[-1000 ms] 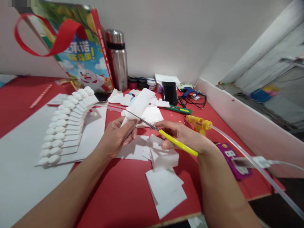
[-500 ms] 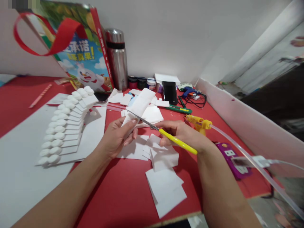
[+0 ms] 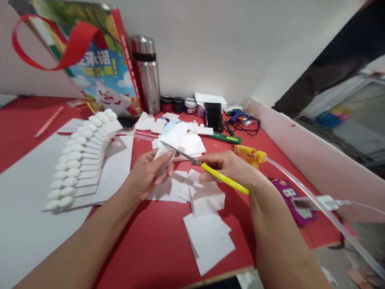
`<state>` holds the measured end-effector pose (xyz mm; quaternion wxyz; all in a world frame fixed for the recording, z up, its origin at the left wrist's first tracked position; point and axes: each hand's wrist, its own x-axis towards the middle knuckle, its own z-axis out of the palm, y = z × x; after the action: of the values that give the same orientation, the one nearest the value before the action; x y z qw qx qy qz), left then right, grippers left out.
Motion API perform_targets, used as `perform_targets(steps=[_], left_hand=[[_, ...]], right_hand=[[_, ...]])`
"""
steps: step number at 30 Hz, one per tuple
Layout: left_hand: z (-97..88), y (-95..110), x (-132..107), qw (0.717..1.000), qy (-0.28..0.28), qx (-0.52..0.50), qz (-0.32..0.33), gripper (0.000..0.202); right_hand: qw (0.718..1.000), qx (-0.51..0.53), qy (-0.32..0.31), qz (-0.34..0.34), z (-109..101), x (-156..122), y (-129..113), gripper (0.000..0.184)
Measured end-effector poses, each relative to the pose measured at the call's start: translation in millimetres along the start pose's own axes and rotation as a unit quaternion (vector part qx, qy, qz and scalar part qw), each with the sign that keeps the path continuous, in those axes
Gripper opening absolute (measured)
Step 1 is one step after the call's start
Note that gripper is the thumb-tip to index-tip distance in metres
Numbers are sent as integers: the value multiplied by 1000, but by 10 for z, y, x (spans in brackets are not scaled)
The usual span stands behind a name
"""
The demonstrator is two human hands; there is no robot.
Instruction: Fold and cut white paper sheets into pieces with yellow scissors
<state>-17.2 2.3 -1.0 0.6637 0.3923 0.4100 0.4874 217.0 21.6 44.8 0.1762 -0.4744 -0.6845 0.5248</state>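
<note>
A person's left hand (image 3: 147, 173) was closed on the lower end of a white strip (image 3: 174, 138), thumb on top and fingers curled beneath; the strip's long axis ran up and away from the person, leaning slightly right, with its free end over the scattered white offcuts (image 3: 192, 143) further back on the red table (image 3: 156, 241). The right hand (image 3: 231, 167) was wrapped around the yellow handles of a pair of scissors (image 3: 207, 168); the tool's long axis slanted from the handles by the right wrist up and left to the steel tips, which pointed towards the strip and lay across it just above the left thumb; the blades looked close together, though how far they were parted could not be told. Both hands worked just above the middle of the table, over a loose pile of white squares (image 3: 207, 237); a yellow glue gun (image 3: 249, 154) lay just behind the right hand; a fan of white slats tipped with oval pads (image 3: 80, 160) rested on a white sheet (image 3: 27, 216) to the left. A steel flask (image 3: 146, 74), a printed gift bag (image 3: 99, 68), small paint jars (image 3: 177, 105) and a green utility knife (image 3: 227, 138) stood or lay near the wall.
</note>
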Motion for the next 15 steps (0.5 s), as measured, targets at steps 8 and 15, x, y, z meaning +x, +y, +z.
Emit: perform_targets(steps=[8,15], left_hand=[[-5,-7,-3,1000,-15,-4,-6,25],[-19,-1,-4,1000,-16,12,-8,25]], right_hand=[[999,-39,-6,-7,-54,-33,-18,47],[998,58,5,3,-48,-28,45,47]])
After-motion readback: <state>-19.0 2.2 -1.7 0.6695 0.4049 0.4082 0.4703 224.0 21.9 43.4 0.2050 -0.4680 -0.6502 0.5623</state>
